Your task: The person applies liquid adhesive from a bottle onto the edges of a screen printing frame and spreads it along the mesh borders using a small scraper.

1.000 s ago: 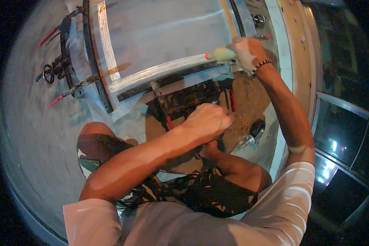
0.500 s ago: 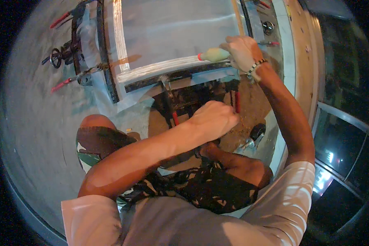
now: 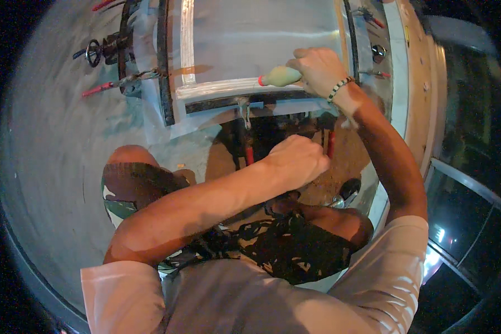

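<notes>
My right hand [image 3: 322, 73], with a beaded bracelet at its wrist, is closed around a pale green squeeze bottle [image 3: 284, 76]. The bottle lies tilted nearly flat, its red tip [image 3: 261, 80] pointing left over the near white strip [image 3: 222, 86] that borders a grey sheet [image 3: 261, 42]. My left hand [image 3: 298, 158] is closed in a fist lower down, over the dark gap in front of my knees. Whatever its fingers hold, if anything, is hidden. It is close to a red clamp handle [image 3: 332, 143].
Black bars [image 3: 166, 72] run around the sheet, held by several clamps with red handles [image 3: 99, 89]. A black handwheel [image 3: 94, 53] stands at the left. Clear plastic film [image 3: 153, 111] sticks out under the bars. A pale ledge [image 3: 398, 83] and dark glass panes lie at the right.
My right hand has moved the bottle slightly left along the near strip. The whole view has shifted, so the frame appears further right and higher. The left hand stays closed in about the same place.
</notes>
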Demonstrator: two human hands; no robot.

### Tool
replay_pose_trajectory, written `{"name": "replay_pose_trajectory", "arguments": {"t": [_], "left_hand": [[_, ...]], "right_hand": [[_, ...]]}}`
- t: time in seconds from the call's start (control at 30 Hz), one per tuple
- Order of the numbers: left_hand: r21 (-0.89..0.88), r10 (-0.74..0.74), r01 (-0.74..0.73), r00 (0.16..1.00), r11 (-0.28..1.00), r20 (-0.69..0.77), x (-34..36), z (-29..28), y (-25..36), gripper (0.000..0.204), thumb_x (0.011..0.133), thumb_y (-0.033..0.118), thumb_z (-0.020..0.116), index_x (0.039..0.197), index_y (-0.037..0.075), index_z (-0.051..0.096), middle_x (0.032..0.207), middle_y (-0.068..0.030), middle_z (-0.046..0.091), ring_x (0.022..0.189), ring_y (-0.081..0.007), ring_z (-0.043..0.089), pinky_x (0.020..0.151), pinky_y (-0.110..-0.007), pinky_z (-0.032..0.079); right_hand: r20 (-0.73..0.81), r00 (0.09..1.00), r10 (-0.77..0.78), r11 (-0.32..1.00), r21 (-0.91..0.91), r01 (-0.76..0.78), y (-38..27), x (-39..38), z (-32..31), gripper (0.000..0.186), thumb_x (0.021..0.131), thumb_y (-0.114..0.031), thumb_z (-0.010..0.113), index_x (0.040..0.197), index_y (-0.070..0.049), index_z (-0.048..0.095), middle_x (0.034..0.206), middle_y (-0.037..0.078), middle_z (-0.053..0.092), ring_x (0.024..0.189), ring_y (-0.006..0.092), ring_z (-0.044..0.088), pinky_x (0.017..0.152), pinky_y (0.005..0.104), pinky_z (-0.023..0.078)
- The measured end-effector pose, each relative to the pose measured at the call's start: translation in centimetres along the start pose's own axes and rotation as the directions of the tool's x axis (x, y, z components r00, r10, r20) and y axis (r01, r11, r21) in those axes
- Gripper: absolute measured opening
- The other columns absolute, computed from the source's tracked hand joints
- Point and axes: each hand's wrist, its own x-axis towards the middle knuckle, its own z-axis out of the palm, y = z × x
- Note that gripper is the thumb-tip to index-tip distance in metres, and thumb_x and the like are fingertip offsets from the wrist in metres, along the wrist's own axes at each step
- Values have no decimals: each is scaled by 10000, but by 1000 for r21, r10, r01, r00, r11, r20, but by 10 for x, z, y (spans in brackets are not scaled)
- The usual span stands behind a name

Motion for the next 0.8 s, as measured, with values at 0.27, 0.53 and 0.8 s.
{"name": "replay_pose_trajectory", "arguments": {"t": [0.27, 0.53, 0.8], "left_hand": [[9, -22, 22, 998, 1000, -62, -17, 1, 2, 199, 803, 183, 596, 739, 18, 686, 720, -183, 675, 706, -379, 701, 635, -491, 575], [56, -20, 27, 992, 998, -123, -34, -6, 3, 218, 797, 182, 588, 671, 32, 682, 652, -192, 652, 641, -385, 687, 599, -501, 563], [62, -73, 79, 993, 995, -88, -40, -11, 12, 214, 795, 205, 595, 715, 57, 727, 727, -180, 699, 687, -372, 704, 646, -483, 580]], "right_hand": [[33, 997, -73, 997, -7, 73, -30, 45, 2, 313, 739, -357, 784, 918, -104, 737, 855, 100, 646, 812, 357, 657, 689, 465, 524], [-3, 987, -161, 986, 44, 161, -64, 82, -2, 428, 709, -475, 790, 943, -118, 754, 860, 93, 649, 826, 344, 666, 675, 464, 529], [-50, 981, -190, 982, -5, 190, -86, 104, -3, 276, 747, -334, 775, 931, -131, 741, 865, 76, 647, 816, 329, 664, 684, 465, 533]]}}
